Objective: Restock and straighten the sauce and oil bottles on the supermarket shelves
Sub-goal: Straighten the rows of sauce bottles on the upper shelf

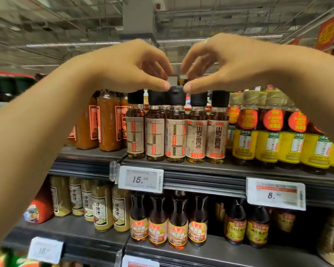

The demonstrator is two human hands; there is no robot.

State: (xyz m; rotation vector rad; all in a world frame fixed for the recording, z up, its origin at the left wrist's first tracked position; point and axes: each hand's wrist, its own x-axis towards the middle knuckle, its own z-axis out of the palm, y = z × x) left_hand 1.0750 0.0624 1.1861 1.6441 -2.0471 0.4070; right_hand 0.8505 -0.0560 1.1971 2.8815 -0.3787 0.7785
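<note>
Where hands [176,74] meet, bottle cap [176,96].

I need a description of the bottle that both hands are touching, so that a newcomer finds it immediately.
Look at the upper shelf, above the price tag reading 15.00, where five black-capped bottles with beige labels stand in a row. It is the middle bottle. Unlike its neighbours, its cap is pinched between the left hand and the right hand, and it stands slightly forward.

Bright, even light fell from ceiling strip lamps [71,44]; the wide lens bowed the edges, and motion blur softened the picture.
</note>
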